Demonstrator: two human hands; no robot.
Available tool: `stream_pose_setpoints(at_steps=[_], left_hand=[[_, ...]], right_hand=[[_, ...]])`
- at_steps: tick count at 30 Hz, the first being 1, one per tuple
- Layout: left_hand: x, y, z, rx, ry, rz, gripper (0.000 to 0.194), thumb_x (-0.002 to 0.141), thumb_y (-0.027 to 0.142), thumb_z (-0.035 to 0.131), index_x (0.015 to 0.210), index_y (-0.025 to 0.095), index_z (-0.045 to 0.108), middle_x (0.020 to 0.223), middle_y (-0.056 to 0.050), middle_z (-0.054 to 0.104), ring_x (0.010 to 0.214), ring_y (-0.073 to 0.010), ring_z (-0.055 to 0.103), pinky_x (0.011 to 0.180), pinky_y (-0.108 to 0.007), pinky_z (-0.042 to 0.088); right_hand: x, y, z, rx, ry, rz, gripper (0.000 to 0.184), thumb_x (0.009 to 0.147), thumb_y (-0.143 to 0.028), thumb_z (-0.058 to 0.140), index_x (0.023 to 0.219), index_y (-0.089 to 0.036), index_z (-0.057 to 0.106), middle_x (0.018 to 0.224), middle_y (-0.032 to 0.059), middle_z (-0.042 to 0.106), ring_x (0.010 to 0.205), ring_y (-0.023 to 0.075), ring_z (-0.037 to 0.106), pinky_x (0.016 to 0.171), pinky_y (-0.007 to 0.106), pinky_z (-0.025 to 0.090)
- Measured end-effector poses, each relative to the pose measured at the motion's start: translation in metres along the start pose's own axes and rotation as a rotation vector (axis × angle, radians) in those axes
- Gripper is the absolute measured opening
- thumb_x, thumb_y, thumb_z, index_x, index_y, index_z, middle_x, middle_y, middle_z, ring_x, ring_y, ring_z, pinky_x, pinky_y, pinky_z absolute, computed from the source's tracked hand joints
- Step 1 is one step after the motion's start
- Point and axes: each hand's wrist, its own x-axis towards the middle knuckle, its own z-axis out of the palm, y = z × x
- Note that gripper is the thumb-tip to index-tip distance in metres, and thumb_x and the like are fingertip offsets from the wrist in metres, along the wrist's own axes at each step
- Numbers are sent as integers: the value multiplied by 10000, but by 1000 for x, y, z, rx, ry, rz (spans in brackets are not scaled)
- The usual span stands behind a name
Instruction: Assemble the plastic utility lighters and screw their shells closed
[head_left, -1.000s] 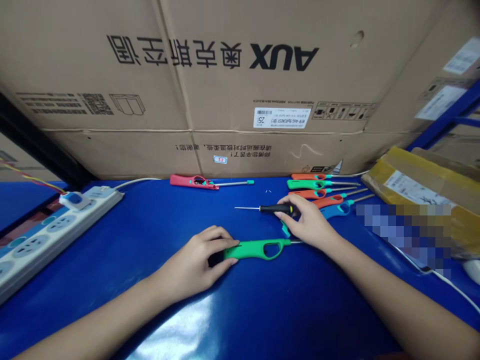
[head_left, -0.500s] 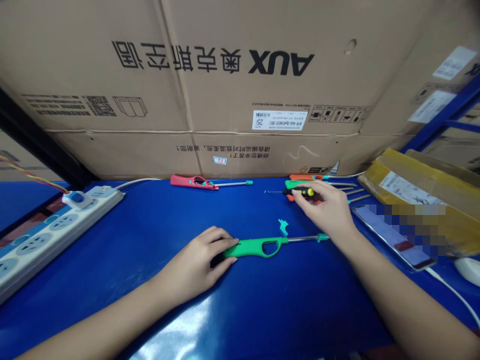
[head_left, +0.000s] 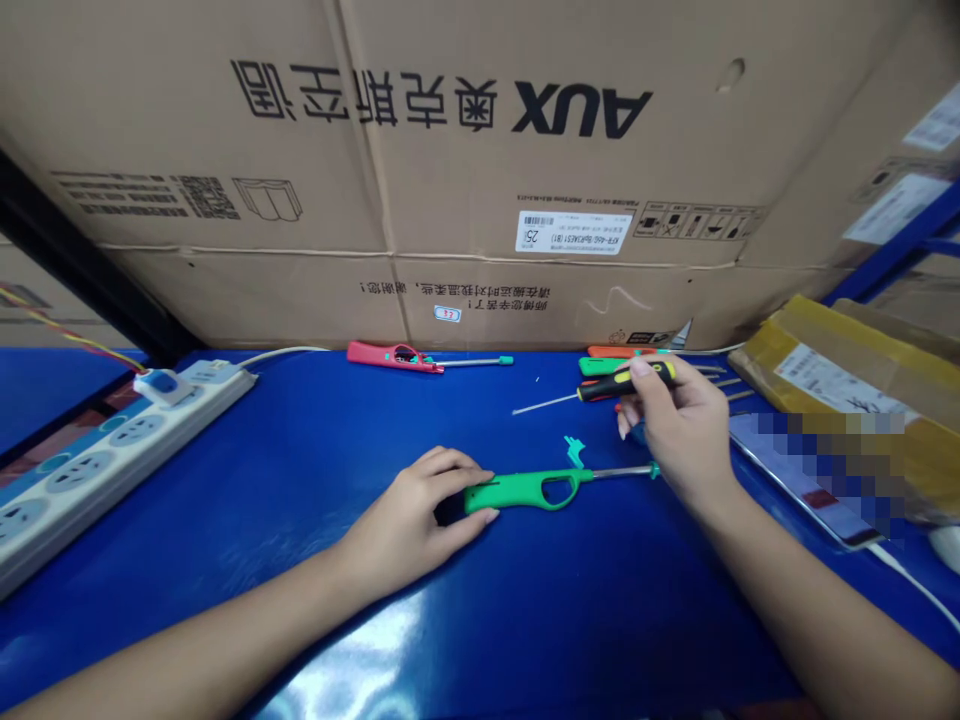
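A green long-nosed lighter (head_left: 536, 491) lies flat on the blue table (head_left: 300, 480), its metal tube pointing right. My left hand (head_left: 420, 515) is closed on the butt end of its handle and pins it down. My right hand (head_left: 679, 425) is lifted above the table and grips a small screwdriver (head_left: 592, 390) with a black and yellow handle, the thin shaft pointing left. A small teal plastic piece (head_left: 574, 448) lies loose just above the lighter's trigger.
A red lighter (head_left: 397, 356) lies at the back by the big AUX cardboard box (head_left: 480, 170). Several more lighters (head_left: 611, 358) are stacked behind my right hand. A white power strip (head_left: 97, 445) is at the left; a phone (head_left: 802, 470) and a taped parcel (head_left: 847, 380) at the right.
My right hand picked up the screwdriver, carried it right toward the lighter stack, then raised it off the table. The left hand stayed on the green lighter.
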Motion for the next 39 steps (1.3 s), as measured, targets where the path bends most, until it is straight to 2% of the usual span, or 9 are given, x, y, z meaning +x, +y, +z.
stream_pose_setpoints(at_steps=[3, 6, 14, 21, 33, 39], left_hand=[[2, 2, -5, -68, 103, -63, 327, 889, 349, 737, 1180, 199, 728, 1093, -72, 744, 980, -195, 706, 912, -350, 594], [3, 5, -10, -173, 201, -102, 354, 846, 333, 787, 1167, 193, 738, 1019, -52, 774, 879, -166, 728, 845, -293, 611], [5, 9, -11, -304, 189, -187, 132, 871, 266, 761, 970, 188, 803, 950, -42, 798, 837, -157, 744, 773, -247, 596], [4, 9, -12, -315, 165, -201, 69, 864, 216, 763, 904, 179, 806, 890, -28, 791, 788, -135, 726, 745, -223, 569], [3, 7, -12, -213, 186, -140, 75, 869, 234, 752, 865, 173, 794, 828, -33, 779, 727, -139, 717, 680, -230, 562], [2, 3, -13, -59, 165, -21, 122, 912, 253, 698, 913, 173, 789, 854, -49, 793, 759, -156, 723, 713, -266, 583]], right_hand=[[-14, -4, 10, 116, -97, 78, 270, 891, -471, 695, 838, -210, 650, 538, -56, 557, 387, 114, 509, 381, 271, 477], [-24, -5, 16, 149, -139, 112, 242, 892, -454, 706, 854, -219, 663, 552, -53, 565, 405, 119, 537, 397, 278, 507], [-29, 0, 18, 215, -170, 180, 216, 905, -427, 701, 857, -218, 672, 573, -43, 581, 411, 123, 547, 386, 285, 501], [-31, 2, 19, 226, -197, 202, 197, 914, -418, 694, 849, -232, 688, 608, -30, 574, 439, 119, 540, 405, 291, 504], [-32, 1, 17, 143, -191, 117, 197, 928, -418, 679, 875, -227, 675, 599, -38, 571, 426, 125, 542, 402, 296, 481], [-37, -13, 14, -114, -234, -99, 119, 940, -389, 661, 940, -274, 685, 672, -4, 612, 501, 147, 582, 450, 310, 488]])
